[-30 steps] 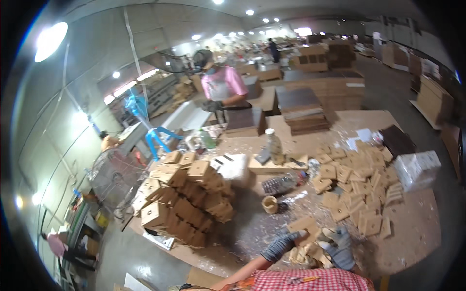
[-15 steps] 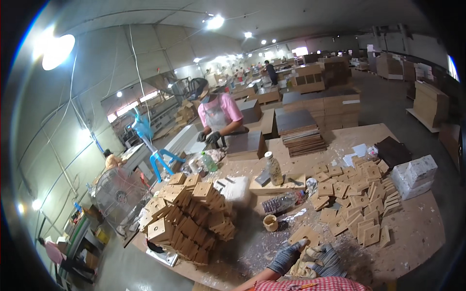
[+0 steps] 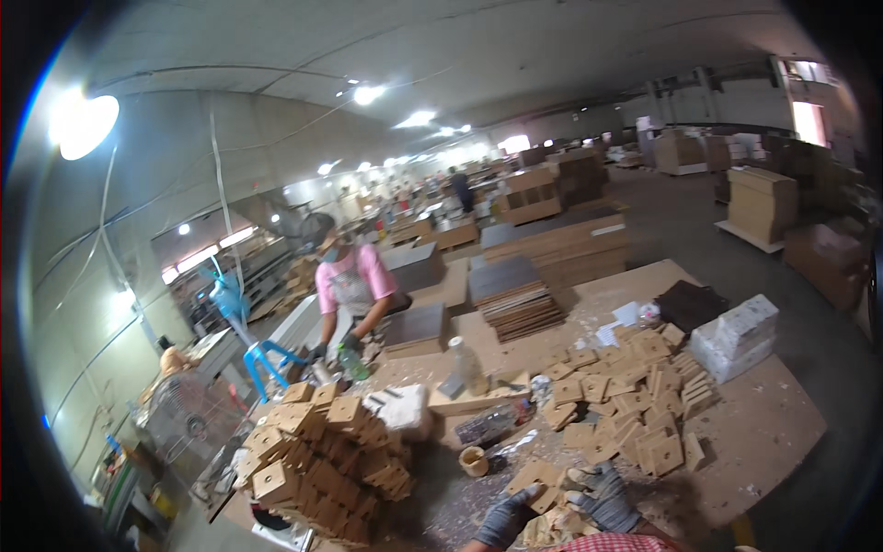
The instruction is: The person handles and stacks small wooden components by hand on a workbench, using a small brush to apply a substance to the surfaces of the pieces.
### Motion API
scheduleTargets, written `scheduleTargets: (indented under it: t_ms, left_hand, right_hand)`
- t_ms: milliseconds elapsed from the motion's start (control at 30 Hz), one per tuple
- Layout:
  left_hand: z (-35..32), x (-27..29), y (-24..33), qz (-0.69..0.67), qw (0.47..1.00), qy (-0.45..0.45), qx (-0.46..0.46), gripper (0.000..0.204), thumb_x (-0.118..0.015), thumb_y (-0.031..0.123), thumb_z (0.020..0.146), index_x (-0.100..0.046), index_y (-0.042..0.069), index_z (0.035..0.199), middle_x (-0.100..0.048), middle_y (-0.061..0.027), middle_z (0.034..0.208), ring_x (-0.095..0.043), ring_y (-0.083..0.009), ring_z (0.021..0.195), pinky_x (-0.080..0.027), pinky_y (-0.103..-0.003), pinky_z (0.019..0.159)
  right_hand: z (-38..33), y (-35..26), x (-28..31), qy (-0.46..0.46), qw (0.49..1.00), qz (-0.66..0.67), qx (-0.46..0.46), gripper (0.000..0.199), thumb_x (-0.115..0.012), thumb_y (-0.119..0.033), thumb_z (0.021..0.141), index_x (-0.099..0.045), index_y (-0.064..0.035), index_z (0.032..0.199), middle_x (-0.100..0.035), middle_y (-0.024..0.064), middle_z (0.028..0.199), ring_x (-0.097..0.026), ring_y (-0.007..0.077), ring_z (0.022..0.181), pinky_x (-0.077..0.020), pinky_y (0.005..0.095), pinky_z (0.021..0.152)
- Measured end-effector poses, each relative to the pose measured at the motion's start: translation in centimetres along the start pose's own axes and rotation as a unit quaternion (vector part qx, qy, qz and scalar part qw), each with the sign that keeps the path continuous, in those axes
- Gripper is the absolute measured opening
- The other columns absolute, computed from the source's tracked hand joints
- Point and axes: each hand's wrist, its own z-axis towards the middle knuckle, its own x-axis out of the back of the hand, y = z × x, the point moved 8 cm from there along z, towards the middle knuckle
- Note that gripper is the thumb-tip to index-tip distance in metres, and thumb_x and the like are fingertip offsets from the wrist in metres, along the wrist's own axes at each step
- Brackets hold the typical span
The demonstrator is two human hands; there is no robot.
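Both my hands wear grey knitted gloves at the table's near edge. My left hand (image 3: pixel 504 517) is closed at the edge of a flat wooden block (image 3: pixel 535 478), its thumb on the wood. To its right, my right hand (image 3: pixel 604 500) reaches leftward with fingers stretched and apart, over the near side of the blocks. A crumpled cream cloth (image 3: pixel 555 528) lies between and below the hands, partly hidden by them. Just beyond stands a small tan cup (image 3: pixel 474 461). Many similar blocks with a centre hole lie in a loose heap (image 3: pixel 635 391) to the right.
A tall stack of blocks (image 3: pixel 317 460) stands at the left. Beyond the cup are a plastic bottle (image 3: pixel 486 424), a clear jar (image 3: pixel 467 366) and a white foam block (image 3: pixel 400 409). A white wrapped package (image 3: pixel 734 339) sits far right. A co-worker (image 3: pixel 354 285) stands across the table.
The view has swung, shifting the scene left and down. My right hand has moved off the bunched cloth and its fingers have spread. The co-worker's hands have shifted toward the green bottle.
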Motion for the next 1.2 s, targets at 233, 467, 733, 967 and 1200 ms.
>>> scheduleTargets:
  t_ms: [233,467,733,967,1200]
  left_hand:
    - [-2.0,-1.2,0.8,0.051,0.998,0.036,-0.022,0.030,-0.061,0.015,0.085,-0.058,0.002,0.111,-0.062,-0.0078,0.105,-0.058,-0.0203,0.098,-0.047,-0.034,0.085]
    - [0.7,3.9,-1.0,-0.010,0.998,0.016,-0.053,0.039,-0.056,0.026,0.088,-0.052,0.002,0.118,-0.056,-0.0102,0.117,-0.053,-0.0288,0.108,-0.044,-0.048,0.090]
    - [-0.1,3.3,-2.2,-0.063,0.998,-0.012,0.022,0.051,-0.064,0.019,0.082,-0.045,-0.002,0.125,-0.055,-0.0132,0.120,-0.053,-0.0268,0.110,-0.040,-0.038,0.099]
    - [-0.4,3.9,-3.8,-0.017,0.998,-0.019,0.057,0.058,-0.067,0.020,0.080,-0.043,-0.004,0.127,-0.053,-0.0152,0.123,-0.052,-0.0266,0.112,-0.039,-0.036,0.102]
    - [0.1,5.0,-4.6,0.041,0.998,-0.016,0.053,0.063,-0.069,0.025,0.079,-0.042,-0.004,0.128,-0.050,-0.0169,0.127,-0.051,-0.0271,0.115,-0.038,-0.036,0.102]
  right_hand:
    - [0.1,-1.5,1.0,0.020,0.991,-0.131,0.020,0.046,-0.073,-0.026,0.074,-0.062,-0.0042,0.114,-0.046,0.0101,0.101,-0.052,0.0224,0.093,-0.0437,0.0309,0.085]
    - [-0.6,-1.2,0.7,0.008,0.984,-0.179,0.014,0.047,-0.072,-0.034,0.075,-0.063,-0.0133,0.115,-0.048,0.0121,0.099,-0.053,0.0248,0.093,-0.0439,0.0321,0.085]
    - [-1.0,-3.2,0.8,0.004,0.986,-0.164,0.037,0.046,-0.075,-0.030,0.072,-0.064,-0.0117,0.112,-0.049,0.0119,0.099,-0.053,0.0249,0.091,-0.0446,0.0334,0.083]
    - [-1.0,-4.6,1.9,0.025,0.995,-0.097,0.016,0.041,-0.077,-0.022,0.070,-0.065,-0.0026,0.104,-0.049,0.0135,0.095,-0.056,0.0245,0.083,-0.0474,0.0329,0.075]
    - [-0.9,-4.5,1.9,0.020,0.982,-0.180,0.058,0.041,-0.077,-0.023,0.071,-0.065,-0.0032,0.105,-0.050,0.0141,0.095,-0.055,0.0256,0.081,-0.0474,0.0337,0.075]
